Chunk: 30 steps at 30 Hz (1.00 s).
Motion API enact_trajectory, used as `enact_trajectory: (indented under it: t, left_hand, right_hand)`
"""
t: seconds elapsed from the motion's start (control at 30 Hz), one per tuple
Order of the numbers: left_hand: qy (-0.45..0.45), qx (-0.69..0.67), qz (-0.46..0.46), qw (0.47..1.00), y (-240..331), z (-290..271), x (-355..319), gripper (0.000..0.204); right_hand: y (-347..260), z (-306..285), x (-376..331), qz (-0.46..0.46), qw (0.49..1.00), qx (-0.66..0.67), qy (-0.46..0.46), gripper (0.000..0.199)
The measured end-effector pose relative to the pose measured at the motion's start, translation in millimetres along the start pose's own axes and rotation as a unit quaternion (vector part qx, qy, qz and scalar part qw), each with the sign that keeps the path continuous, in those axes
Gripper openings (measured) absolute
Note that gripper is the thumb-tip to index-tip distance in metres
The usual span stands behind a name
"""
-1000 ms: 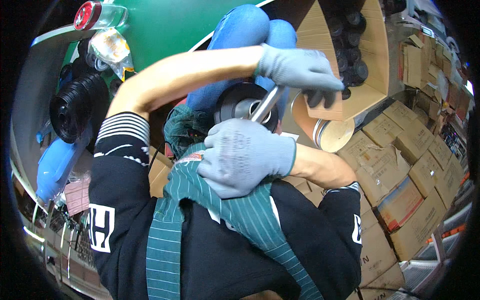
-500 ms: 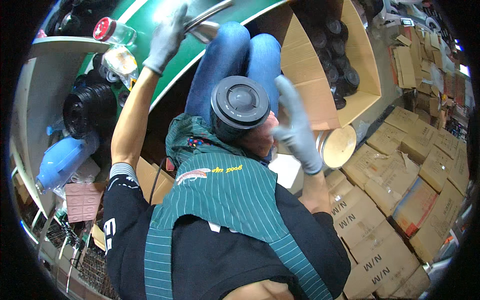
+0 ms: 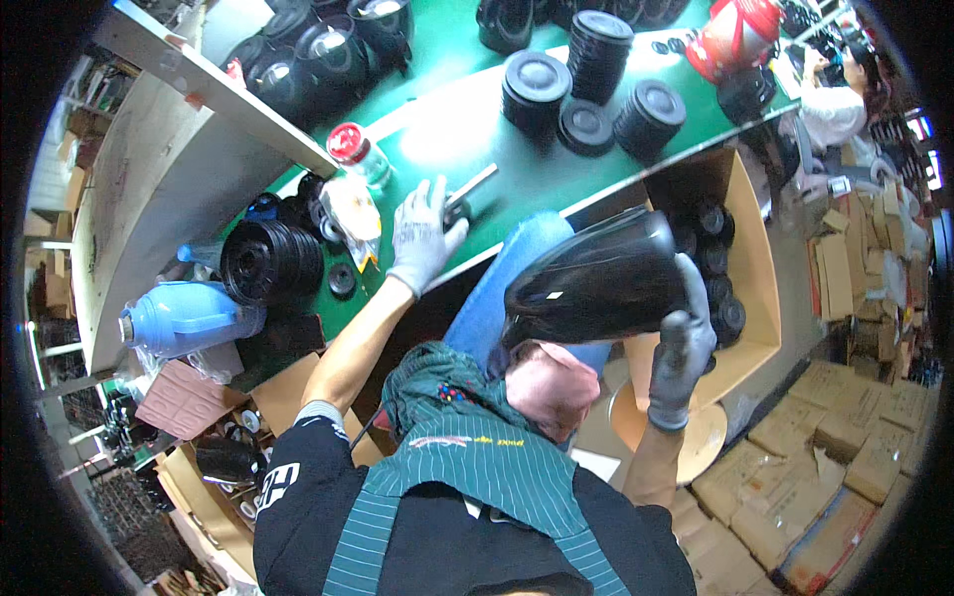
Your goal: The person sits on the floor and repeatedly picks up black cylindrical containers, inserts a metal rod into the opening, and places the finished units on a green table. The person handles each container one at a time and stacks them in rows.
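Note:
My left hand (image 3: 425, 236), in a grey glove, rests at the near edge of the green table with its fingers apart. Right beside it lies a metal rod tool (image 3: 477, 184) with a dark end close to my thumb and fingers. A glossy black jug-like vessel (image 3: 591, 283) lies tilted across my lap, its narrower end to the left. My gloved right hand (image 3: 686, 343) grips its wider right end, fingers over the end and thumb at the near side. Pink cloth (image 3: 552, 389) lies on my lap under the vessel.
Stacks of black round lids (image 3: 537, 84) and a red-lidded jar (image 3: 358, 154) stand on the green table (image 3: 427, 129). A blue thermos-shaped jug (image 3: 189, 318) lies at left. An open carton (image 3: 750, 248) of black parts and a round stool (image 3: 696, 442) are at right. Another person (image 3: 835, 109) sits far right.
The rod tool went from my left hand onto the table. The black vessel, earlier upright on my lap with its round end up, is tipped sideways, and my right hand has taken hold of it.

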<state>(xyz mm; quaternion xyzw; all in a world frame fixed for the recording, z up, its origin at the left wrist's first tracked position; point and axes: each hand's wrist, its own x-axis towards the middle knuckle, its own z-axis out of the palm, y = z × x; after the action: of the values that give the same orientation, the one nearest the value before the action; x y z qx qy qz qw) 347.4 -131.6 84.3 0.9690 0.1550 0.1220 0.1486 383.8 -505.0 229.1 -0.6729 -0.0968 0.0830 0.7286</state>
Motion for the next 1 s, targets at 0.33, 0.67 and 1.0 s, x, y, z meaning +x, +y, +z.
enact_trajectory:
  t: [0.33, 0.67, 1.0]
  left_hand:
    - [0.221, -0.176, 0.249, 0.926, 11.3, -93.1, 23.5, 0.091]
    - [0.436, 0.017, 0.189, 0.880, -56.9, -115.7, 400.3, 0.055]
    - [-0.028, 0.040, 0.003, 0.999, -76.8, -14.6, 568.2, 0.062]
  right_hand:
    - [124.7, 117.3, 139.4, 0.218, 0.922, 0.271, -0.172, 0.066]
    - [144.6, 121.2, 121.4, 0.332, 0.815, 0.332, -0.341, 0.086]
    - [155.0, 112.0, 121.3, 0.295, 0.777, 0.424, -0.360, 0.073]
